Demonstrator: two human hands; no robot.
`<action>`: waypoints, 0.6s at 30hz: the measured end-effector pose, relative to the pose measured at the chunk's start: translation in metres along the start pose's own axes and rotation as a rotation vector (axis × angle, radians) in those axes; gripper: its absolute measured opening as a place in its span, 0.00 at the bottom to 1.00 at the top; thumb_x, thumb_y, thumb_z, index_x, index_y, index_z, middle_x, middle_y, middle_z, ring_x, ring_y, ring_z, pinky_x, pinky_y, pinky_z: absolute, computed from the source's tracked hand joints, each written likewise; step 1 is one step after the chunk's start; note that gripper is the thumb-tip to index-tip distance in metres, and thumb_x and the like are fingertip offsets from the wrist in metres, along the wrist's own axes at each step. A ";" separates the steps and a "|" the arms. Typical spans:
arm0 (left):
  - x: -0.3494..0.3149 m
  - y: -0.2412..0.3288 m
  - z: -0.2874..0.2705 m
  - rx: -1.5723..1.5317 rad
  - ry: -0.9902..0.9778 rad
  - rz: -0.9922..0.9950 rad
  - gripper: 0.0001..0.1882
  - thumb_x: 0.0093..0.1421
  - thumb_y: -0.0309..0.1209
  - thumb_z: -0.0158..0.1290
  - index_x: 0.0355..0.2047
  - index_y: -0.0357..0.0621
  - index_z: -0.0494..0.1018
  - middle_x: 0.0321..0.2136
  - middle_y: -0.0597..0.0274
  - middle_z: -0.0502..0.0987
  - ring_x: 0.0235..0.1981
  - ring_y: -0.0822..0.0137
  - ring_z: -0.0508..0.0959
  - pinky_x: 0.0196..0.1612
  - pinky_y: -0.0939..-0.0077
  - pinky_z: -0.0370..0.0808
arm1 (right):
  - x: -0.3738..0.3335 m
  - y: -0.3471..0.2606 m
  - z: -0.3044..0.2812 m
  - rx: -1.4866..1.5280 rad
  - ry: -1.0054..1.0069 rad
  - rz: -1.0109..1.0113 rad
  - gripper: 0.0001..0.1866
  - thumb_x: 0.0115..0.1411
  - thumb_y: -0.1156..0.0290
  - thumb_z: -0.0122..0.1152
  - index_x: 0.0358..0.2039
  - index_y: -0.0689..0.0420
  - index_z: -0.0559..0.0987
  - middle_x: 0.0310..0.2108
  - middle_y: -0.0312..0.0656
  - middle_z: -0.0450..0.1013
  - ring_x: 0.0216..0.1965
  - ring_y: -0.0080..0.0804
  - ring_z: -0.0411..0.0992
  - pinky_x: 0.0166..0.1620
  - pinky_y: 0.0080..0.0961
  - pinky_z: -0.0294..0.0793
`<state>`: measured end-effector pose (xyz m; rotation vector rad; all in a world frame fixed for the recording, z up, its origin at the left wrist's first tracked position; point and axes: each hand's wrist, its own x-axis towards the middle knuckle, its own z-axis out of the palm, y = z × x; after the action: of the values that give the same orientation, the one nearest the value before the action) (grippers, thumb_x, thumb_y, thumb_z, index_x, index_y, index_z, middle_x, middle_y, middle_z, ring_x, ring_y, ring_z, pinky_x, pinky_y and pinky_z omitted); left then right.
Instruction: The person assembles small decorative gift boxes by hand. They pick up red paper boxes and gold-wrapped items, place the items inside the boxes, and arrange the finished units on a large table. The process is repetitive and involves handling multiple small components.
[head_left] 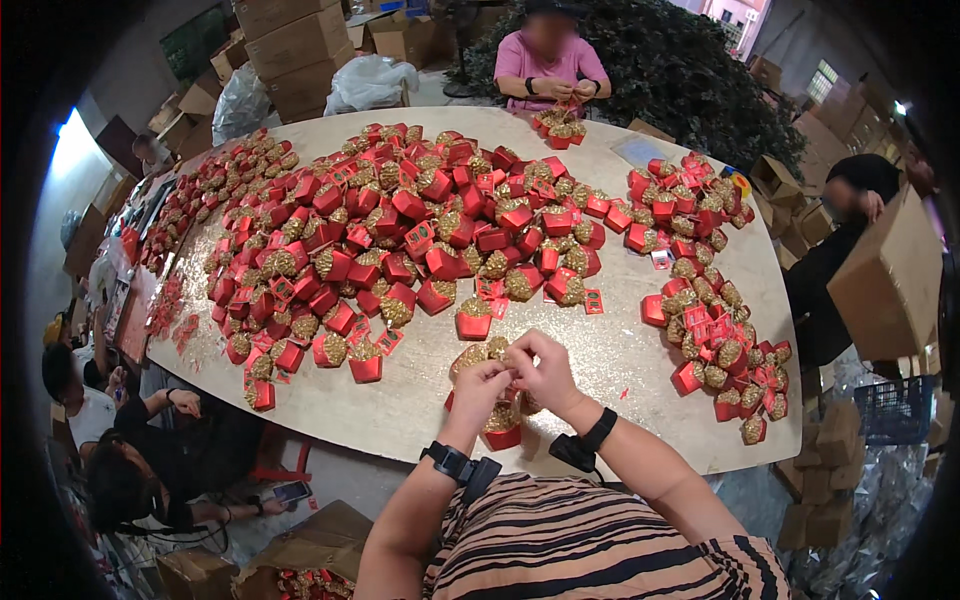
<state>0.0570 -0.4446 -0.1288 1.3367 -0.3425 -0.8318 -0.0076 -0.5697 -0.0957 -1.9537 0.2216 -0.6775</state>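
At the near edge of the table, my left hand (480, 390) and my right hand (545, 368) meet with the fingertips pinched together. Whatever they pinch is too small to make out. Just below and behind the fingers lie several red-and-gold ornaments, each with a red box-like base and a glittery gold top; one ornament (502, 438) shows between my wrists, partly covered. Another ornament (473, 318) stands just beyond my hands. A large pile of the same ornaments (400, 220) spreads across the middle and left, some with small red tags (420, 238).
Clustered ornaments (720, 340) lie to my right on the pale glittery table (620, 420). Across it, a person in pink (545, 70) handles ornaments. People sit at the left; a dark-clothed person (850, 230) is at the right by a cardboard box (885, 275). An open carton (310, 560) stands lower left.
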 end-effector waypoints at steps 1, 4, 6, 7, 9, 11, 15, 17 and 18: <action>0.001 0.004 -0.001 0.009 -0.006 -0.028 0.06 0.55 0.25 0.53 0.32 0.38 0.76 0.22 0.69 0.75 0.22 0.83 0.71 0.22 0.90 0.65 | 0.001 0.005 -0.002 0.035 0.045 0.047 0.06 0.53 0.75 0.56 0.25 0.63 0.72 0.21 0.41 0.69 0.22 0.30 0.68 0.26 0.23 0.67; -0.002 0.019 -0.002 -0.043 -0.015 -0.072 0.05 0.55 0.26 0.54 0.31 0.38 0.76 0.22 0.71 0.75 0.20 0.84 0.69 0.22 0.91 0.63 | 0.005 0.015 -0.019 0.214 0.100 0.261 0.06 0.55 0.74 0.56 0.24 0.63 0.72 0.20 0.36 0.68 0.21 0.19 0.65 0.23 0.18 0.65; -0.001 0.020 -0.003 -0.026 -0.017 -0.023 0.07 0.55 0.26 0.54 0.32 0.35 0.75 0.22 0.65 0.75 0.18 0.79 0.72 0.20 0.87 0.67 | 0.007 0.014 -0.027 0.162 0.110 0.223 0.07 0.56 0.73 0.56 0.24 0.62 0.72 0.18 0.33 0.67 0.19 0.15 0.63 0.22 0.16 0.64; 0.000 0.022 -0.001 -0.015 -0.025 -0.013 0.07 0.54 0.26 0.55 0.32 0.35 0.74 0.21 0.66 0.75 0.18 0.79 0.72 0.20 0.87 0.68 | 0.007 0.013 -0.030 0.167 0.104 0.221 0.07 0.56 0.73 0.57 0.24 0.62 0.72 0.18 0.33 0.67 0.19 0.15 0.64 0.22 0.16 0.64; 0.001 0.024 0.000 0.023 -0.019 -0.033 0.06 0.55 0.27 0.54 0.31 0.36 0.74 0.20 0.66 0.73 0.17 0.79 0.71 0.19 0.87 0.67 | 0.005 0.015 -0.034 0.163 0.116 0.203 0.07 0.56 0.73 0.57 0.24 0.62 0.72 0.18 0.33 0.67 0.19 0.16 0.64 0.22 0.16 0.64; 0.004 0.022 -0.004 0.077 0.004 -0.092 0.07 0.56 0.29 0.53 0.29 0.36 0.73 0.18 0.67 0.72 0.15 0.79 0.68 0.17 0.87 0.64 | 0.005 0.020 -0.039 0.202 0.180 0.256 0.07 0.56 0.73 0.56 0.24 0.62 0.72 0.18 0.33 0.67 0.19 0.15 0.64 0.22 0.16 0.64; 0.013 -0.006 -0.035 -0.736 -0.141 -0.165 0.10 0.59 0.32 0.45 0.30 0.38 0.71 0.24 0.60 0.74 0.15 0.78 0.63 0.14 0.87 0.53 | -0.005 0.021 -0.045 -0.066 0.119 0.065 0.06 0.55 0.74 0.56 0.23 0.62 0.72 0.19 0.39 0.67 0.19 0.26 0.66 0.23 0.22 0.64; 0.008 0.013 -0.015 -0.752 -0.086 -0.160 0.09 0.59 0.29 0.43 0.33 0.37 0.71 0.30 0.57 0.75 0.16 0.79 0.64 0.15 0.88 0.55 | -0.020 0.018 -0.045 -0.203 -0.053 -0.096 0.06 0.52 0.75 0.57 0.23 0.62 0.71 0.21 0.45 0.65 0.22 0.39 0.66 0.26 0.29 0.65; 0.005 0.024 -0.003 -0.761 -0.062 -0.159 0.09 0.59 0.28 0.43 0.34 0.37 0.71 0.32 0.56 0.76 0.17 0.79 0.65 0.15 0.88 0.56 | -0.024 0.021 -0.043 -0.320 -0.128 -0.293 0.06 0.51 0.76 0.57 0.23 0.61 0.70 0.21 0.46 0.65 0.24 0.43 0.66 0.28 0.32 0.67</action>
<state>0.0710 -0.4457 -0.1081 0.6312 0.0464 -1.0039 -0.0483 -0.6016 -0.1087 -2.3570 -0.0411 -0.7352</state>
